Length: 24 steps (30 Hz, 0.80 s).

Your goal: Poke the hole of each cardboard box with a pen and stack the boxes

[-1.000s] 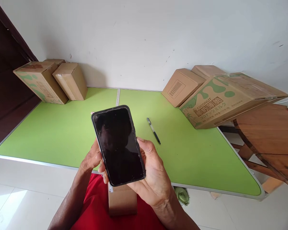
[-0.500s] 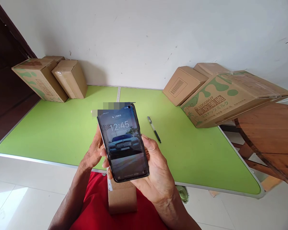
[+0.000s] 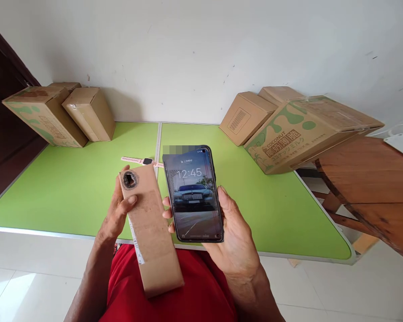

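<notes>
My right hand (image 3: pixel 236 232) grips a smartphone (image 3: pixel 195 201) from its right side and below, with fingertips curling round its left edge. The lit lock screen reads 12:45 above a picture of a car. In my left hand (image 3: pixel 117 212) is a narrow brown cardboard box (image 3: pixel 150 228), tilted, with my thumb pressed on its face. Near the box's upper end is a round dark-rimmed hole, and a white label runs along its left side. Box and phone are side by side. Just beyond the box lies a smartwatch (image 3: pixel 147 161) with a pink strap, partly hidden.
Brown cartons (image 3: pixel 90 112) stand at the back left of the green table (image 3: pixel 271 223). More cartons, one a large coconut carton (image 3: pixel 288 138), stand at the back right. A wooden table (image 3: pixel 372 179) is at the right, with a white device (image 3: pixel 400 150) on it.
The phone has moved right, off the cardboard box that it mostly covered. My left hand and the box now show more fully, and the smartwatch has come into sight. The pen no longer shows.
</notes>
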Tool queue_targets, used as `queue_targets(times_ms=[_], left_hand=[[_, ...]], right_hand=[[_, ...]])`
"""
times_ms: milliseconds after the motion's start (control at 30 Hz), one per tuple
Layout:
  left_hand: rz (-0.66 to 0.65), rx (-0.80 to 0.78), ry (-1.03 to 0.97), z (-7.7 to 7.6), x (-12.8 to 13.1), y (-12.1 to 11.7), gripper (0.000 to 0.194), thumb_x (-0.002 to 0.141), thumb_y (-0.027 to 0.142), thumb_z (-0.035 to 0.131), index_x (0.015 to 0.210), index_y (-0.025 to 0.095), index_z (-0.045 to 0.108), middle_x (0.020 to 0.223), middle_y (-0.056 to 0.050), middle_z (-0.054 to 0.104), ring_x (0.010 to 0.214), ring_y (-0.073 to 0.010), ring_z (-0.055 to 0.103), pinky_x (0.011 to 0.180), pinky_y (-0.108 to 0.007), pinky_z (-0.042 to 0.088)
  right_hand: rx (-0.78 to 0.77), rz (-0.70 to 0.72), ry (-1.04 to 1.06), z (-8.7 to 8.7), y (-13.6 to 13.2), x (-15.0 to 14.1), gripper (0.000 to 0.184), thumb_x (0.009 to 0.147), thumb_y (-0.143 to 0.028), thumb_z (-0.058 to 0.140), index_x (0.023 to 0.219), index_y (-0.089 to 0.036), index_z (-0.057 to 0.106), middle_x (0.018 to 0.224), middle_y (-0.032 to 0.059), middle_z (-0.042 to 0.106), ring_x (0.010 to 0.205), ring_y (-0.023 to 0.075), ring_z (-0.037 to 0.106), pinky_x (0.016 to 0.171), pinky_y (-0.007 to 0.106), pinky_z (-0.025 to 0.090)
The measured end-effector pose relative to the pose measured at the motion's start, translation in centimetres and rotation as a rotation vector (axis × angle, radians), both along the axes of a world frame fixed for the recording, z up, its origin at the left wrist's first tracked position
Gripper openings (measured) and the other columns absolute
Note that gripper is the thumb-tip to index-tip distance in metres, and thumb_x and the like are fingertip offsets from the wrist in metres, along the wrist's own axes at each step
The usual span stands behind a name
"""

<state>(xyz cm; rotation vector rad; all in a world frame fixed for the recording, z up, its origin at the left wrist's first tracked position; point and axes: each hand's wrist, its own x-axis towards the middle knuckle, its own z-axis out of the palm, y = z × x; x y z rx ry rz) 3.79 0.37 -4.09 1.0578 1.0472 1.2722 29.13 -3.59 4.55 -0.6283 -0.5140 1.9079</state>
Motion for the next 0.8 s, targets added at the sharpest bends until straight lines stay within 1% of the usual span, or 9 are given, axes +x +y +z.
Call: queue_targets(times_ms=[67,133,267,367,433,533,667,733,800], left_hand=[[0.074,-0.026,0.003,-0.2,-0.7,0.1,0.103,0.086,0.065,0.088,0.175,0.031,0.047,0.163,-0.012,0.065,0.145,-0.0406,0.064,0.111,-0.047,0.06],[0.094,-0.051,0.011,-0.3,-1.2,0.3,0.104,0.084,0.066,0.087,0.172,0.028,0.049,0.158,-0.013,0.068,0.142,-0.0415,0.065,0.106,-0.045,0.061],[0.095,-0.054,0.039,-0.1,-1.3,0.6,0.099,0.083,0.069,0.085,0.168,0.03,0.054,0.156,-0.011,0.07,0.139,-0.0409,0.066,0.102,-0.043,0.062],[0.081,-0.058,0.039,0.0,-0.6,0.4,0.104,0.082,0.07,0.087,0.172,0.031,0.052,0.164,-0.01,0.065,0.15,-0.0428,0.059,0.108,-0.043,0.061],[0.055,-0.057,0.032,0.1,-0.1,0.3,0.11,0.083,0.071,0.087,0.176,0.03,0.047,0.171,-0.011,0.061,0.158,-0.0442,0.054,0.116,-0.046,0.058],[0.018,-0.049,0.049,0.3,0.5,0.3,0.113,0.086,0.073,0.084,0.18,0.03,0.04,0.178,-0.012,0.056,0.163,-0.0455,0.05,0.124,-0.051,0.054],[0.004,-0.032,0.075,0.2,0.6,0.3,0.109,0.089,0.074,0.083,0.179,0.03,0.041,0.178,-0.013,0.055,0.162,-0.0456,0.053,0.125,-0.053,0.054],[0.001,-0.022,0.072,-0.1,0.4,0.3,0.105,0.091,0.073,0.082,0.178,0.031,0.042,0.176,-0.013,0.058,0.16,-0.0451,0.054,0.125,-0.053,0.054],[0.001,-0.008,0.078,-0.3,0.2,0.2,0.1,0.093,0.073,0.081,0.176,0.032,0.046,0.173,-0.012,0.06,0.16,-0.0441,0.055,0.126,-0.052,0.054]], right_hand=[[-0.015,-0.066,-0.083,-1.5,0.5,0.9,0.062,0.093,-0.075,0.089,0.124,-0.022,0.087,0.115,0.0131,0.091,0.094,0.0295,0.09,0.08,0.038,0.073],[-0.042,-0.124,-0.25,-3.7,1.2,1.6,0.065,0.09,-0.077,0.089,0.121,-0.02,0.085,0.11,0.0141,0.091,0.091,0.0315,0.088,0.077,0.04,0.071],[-0.022,-0.255,-0.679,-9.0,3.3,2.0,0.068,0.078,-0.086,0.087,0.096,-0.021,0.079,0.093,0.0095,0.085,0.091,0.0316,0.08,0.079,0.04,0.063],[0.021,-0.267,-0.806,-11.8,4.4,2.1,0.069,0.074,-0.09,0.083,0.083,-0.023,0.07,0.084,0.0055,0.078,0.087,0.0284,0.071,0.08,0.039,0.056],[0.048,-0.242,-0.887,-12.8,4.7,2.3,0.069,0.076,-0.091,0.078,0.08,-0.023,0.067,0.077,0.0029,0.072,0.08,0.0258,0.064,0.075,0.037,0.052],[0.095,-0.216,-1.019,-13.5,4.9,2.7,0.065,0.082,-0.089,0.071,0.079,-0.024,0.062,0.071,-0.0001,0.063,0.074,0.0229,0.056,0.069,0.035,0.045],[0.165,-0.206,-1.222,-14.0,5.1,3.3,0.053,0.089,-0.078,0.064,0.074,-0.029,0.052,0.067,-0.0024,0.052,0.068,0.0215,0.048,0.067,0.035,0.037],[0.193,-0.207,-1.332,-14.2,5.2,3.4,0.045,0.089,-0.072,0.062,0.076,-0.029,0.053,0.066,-0.0017,0.052,0.068,0.0232,0.049,0.068,0.037,0.037],[0.213,-0.201,-1.433,-14.4,5.1,3.4,0.038,0.09,-0.066,0.06,0.085,-0.028,0.06,0.068,0.0012,0.058,0.07,0.0269,0.055,0.071,0.038,0.04]])
